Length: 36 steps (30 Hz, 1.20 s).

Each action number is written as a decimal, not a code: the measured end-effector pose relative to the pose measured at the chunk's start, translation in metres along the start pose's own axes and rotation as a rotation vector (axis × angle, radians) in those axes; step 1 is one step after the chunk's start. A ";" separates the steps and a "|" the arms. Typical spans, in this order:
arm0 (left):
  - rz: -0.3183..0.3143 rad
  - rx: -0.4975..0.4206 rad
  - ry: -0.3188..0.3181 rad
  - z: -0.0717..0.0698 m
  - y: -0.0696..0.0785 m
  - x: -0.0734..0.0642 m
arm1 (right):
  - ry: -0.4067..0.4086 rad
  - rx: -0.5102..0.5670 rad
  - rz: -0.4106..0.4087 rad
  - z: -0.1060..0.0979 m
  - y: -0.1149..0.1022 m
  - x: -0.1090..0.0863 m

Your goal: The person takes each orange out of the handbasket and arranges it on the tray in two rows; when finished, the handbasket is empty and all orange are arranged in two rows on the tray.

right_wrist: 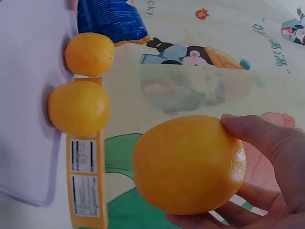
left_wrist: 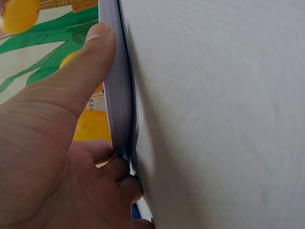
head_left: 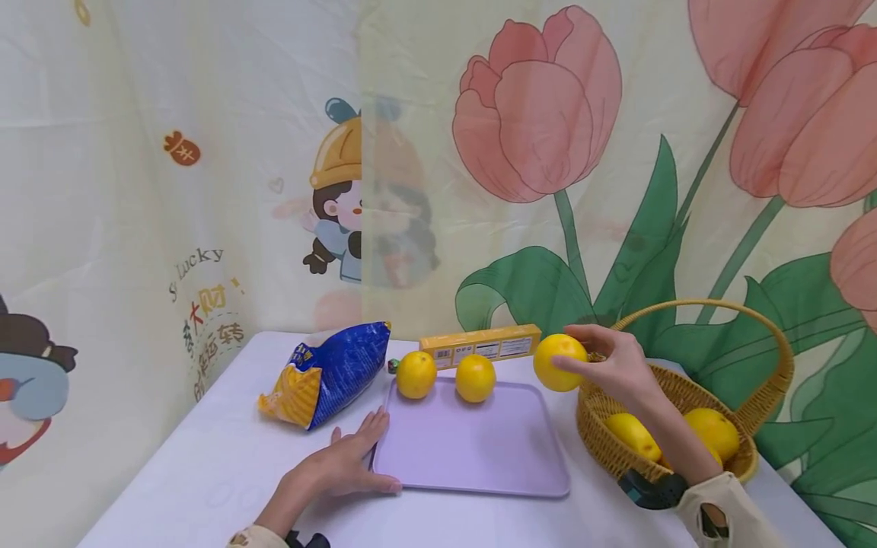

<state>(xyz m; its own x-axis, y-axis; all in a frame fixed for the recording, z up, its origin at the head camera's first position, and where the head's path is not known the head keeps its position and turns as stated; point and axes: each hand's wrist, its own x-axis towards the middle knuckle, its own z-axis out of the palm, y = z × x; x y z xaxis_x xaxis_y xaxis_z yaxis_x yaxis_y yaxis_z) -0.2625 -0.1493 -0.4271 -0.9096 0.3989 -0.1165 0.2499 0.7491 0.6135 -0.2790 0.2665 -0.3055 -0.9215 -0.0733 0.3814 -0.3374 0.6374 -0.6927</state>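
My right hand (head_left: pixel 620 361) pinches an orange (head_left: pixel 559 363) between thumb and fingers, raised between the tray's right side and the basket. The same orange (right_wrist: pixel 190 164) fills the middle of the right wrist view. Two more oranges, one (head_left: pixel 416 374) at the far left corner and another (head_left: pixel 476 378) at the far middle, sit on the lilac tray (head_left: pixel 473 449). At the tray's near left corner rests my left hand (head_left: pixel 349 460), fingers extended along the left edge. Its thumb (left_wrist: pixel 97 52) lies against the rim in the left wrist view.
A wicker basket (head_left: pixel 596 426) with a tall handle stands at the right, holding several yellow fruits (head_left: pixel 712 434). Behind the tray lies a long yellow box (head_left: pixel 479 344). A blue and orange snack bag (head_left: pixel 349 373) lies left of the tray, a small dark green item (head_left: pixel 393 366) nearby.
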 end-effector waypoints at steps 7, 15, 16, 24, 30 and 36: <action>0.006 0.003 -0.012 -0.001 0.000 0.003 | 0.001 0.024 0.009 0.015 0.016 0.012; 0.015 0.003 -0.031 0.001 -0.001 0.006 | 0.017 0.010 0.035 0.032 0.025 0.018; 0.010 0.006 -0.028 0.000 0.001 0.005 | 0.016 0.004 0.043 0.036 0.026 0.018; -0.010 0.027 -0.007 -0.001 0.004 -0.001 | 0.016 -0.020 0.067 0.057 0.036 0.021; -0.010 0.020 -0.007 -0.002 0.000 0.000 | 0.007 -0.023 0.117 0.071 0.045 0.025; -0.004 0.011 -0.007 -0.002 0.003 0.000 | 0.006 -0.026 0.157 0.078 0.054 0.028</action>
<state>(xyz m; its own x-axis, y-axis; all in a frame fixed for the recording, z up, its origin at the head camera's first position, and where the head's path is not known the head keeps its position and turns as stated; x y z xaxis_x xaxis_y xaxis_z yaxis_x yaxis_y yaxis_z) -0.2622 -0.1485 -0.4239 -0.9083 0.3993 -0.1247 0.2498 0.7567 0.6041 -0.3377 0.2395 -0.3800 -0.9613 0.0337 0.2733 -0.1839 0.6602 -0.7282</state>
